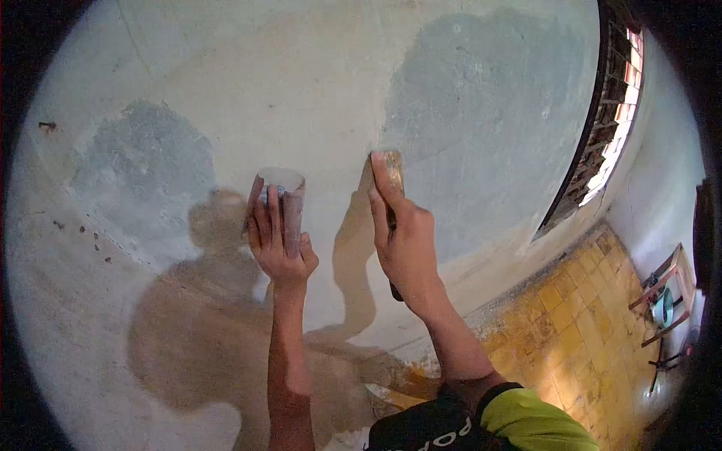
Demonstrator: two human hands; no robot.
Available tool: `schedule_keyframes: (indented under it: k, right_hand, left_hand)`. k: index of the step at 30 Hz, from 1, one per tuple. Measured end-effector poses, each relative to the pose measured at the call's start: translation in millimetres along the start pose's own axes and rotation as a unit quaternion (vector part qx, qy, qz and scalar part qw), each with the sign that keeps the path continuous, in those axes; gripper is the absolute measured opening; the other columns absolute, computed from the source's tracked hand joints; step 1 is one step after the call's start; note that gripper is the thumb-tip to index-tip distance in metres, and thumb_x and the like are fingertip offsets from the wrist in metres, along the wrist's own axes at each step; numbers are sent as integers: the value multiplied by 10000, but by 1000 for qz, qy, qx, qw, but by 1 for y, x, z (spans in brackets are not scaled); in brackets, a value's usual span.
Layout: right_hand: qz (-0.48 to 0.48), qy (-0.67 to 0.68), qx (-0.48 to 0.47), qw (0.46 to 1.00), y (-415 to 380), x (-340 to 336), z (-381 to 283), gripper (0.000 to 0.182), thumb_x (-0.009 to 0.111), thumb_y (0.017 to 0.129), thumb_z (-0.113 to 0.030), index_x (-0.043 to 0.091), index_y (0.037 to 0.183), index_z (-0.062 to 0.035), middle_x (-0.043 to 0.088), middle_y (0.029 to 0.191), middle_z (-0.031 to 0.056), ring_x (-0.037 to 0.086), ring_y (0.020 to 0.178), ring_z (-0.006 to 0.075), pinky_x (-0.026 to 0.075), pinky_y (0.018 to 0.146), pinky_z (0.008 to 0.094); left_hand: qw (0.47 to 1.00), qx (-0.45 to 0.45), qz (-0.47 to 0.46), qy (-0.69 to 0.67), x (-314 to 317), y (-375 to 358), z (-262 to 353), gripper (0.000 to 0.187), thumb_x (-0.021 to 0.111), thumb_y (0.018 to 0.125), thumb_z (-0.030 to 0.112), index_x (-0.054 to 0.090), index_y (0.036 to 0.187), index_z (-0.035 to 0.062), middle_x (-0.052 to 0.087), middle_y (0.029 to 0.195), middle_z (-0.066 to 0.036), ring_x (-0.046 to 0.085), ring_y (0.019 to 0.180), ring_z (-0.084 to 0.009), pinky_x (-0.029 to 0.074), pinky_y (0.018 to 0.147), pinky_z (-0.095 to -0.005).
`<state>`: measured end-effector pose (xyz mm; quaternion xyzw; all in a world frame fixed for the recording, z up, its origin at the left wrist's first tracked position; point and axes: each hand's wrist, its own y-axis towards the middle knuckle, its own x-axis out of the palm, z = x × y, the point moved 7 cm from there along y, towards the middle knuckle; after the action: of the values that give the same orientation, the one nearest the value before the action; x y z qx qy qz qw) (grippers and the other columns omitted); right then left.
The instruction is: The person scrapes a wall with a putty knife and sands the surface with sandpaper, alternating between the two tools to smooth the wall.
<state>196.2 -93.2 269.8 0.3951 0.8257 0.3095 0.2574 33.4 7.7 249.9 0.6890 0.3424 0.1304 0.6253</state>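
Observation:
My left hand [280, 237] is wrapped round a curled brownish sheet [293, 218], its fingers lying over the front and a pale rounded top edge showing above them. To its right, my right hand [406, 233] grips a scraper with a dark handle [396, 293]; the forefinger lies along its metal blade [394, 167]. The blade's tip is at the wall [316, 83], near the lower left edge of a large grey patch [481, 113]. A smaller grey patch [147, 165] lies left of my left hand.
A barred window [617, 113] is at the right. Below it spreads a yellow tiled floor [564, 323], with a wooden stool [677, 282] and a teal bowl [663, 308] at the far right. My shadow falls on the wall at lower left.

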Motion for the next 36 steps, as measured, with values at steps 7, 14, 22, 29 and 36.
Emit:
schedule_keyframes:
  k: [7, 14, 22, 29, 36]
  right_hand:
    - [-2, -15, -12, 1000, 10, -5, -4, 501, 559, 955, -100, 452, 1440, -159, 595, 698, 257, 629, 631, 417, 494, 579, 430]
    - [6, -14, -10, 1000, 15, -8, -7, 468, 557, 959, -106, 481, 1420, -136, 579, 691, 263, 618, 611, 407, 490, 572, 417]
    - [0, -1, 2, 1000, 22, -11, -10, 458, 555, 963, -116, 483, 1415, -124, 570, 705, 275, 593, 623, 437, 492, 573, 411]
    - [2, 8, -13, 1000, 21, -11, -9, 469, 552, 962, -108, 475, 1424, -138, 575, 699, 274, 608, 619, 422, 486, 573, 416]
    - [7, 8, -9, 1000, 12, -10, -2, 473, 553, 962, -107, 473, 1428, -144, 556, 666, 260, 589, 585, 406, 481, 569, 410]
  left_hand:
    - [1000, 0, 19, 18, -2, 1, 3, 543, 241, 1025, 364, 488, 1402, 61, 460, 1468, -155, 415, 1339, -422, 343, 1045, -562]
    - [1000, -14, 11, 10, -4, 4, 3, 558, 219, 1028, 377, 483, 1406, 63, 448, 1478, -145, 405, 1351, -405, 324, 1073, -557]
    - [1000, -7, 14, 3, -3, 3, 3, 571, 205, 1028, 386, 490, 1403, 62, 455, 1473, -148, 402, 1359, -401, 304, 1080, -543]
    - [1000, -19, 10, 14, -1, 1, 1, 586, 207, 1023, 408, 512, 1390, 66, 454, 1475, -140, 419, 1347, -410, 325, 1063, -561]
    - [1000, -19, 7, 16, -1, 3, 0, 581, 193, 1029, 396, 505, 1397, 73, 455, 1474, -140, 412, 1351, -410, 324, 1064, -576]
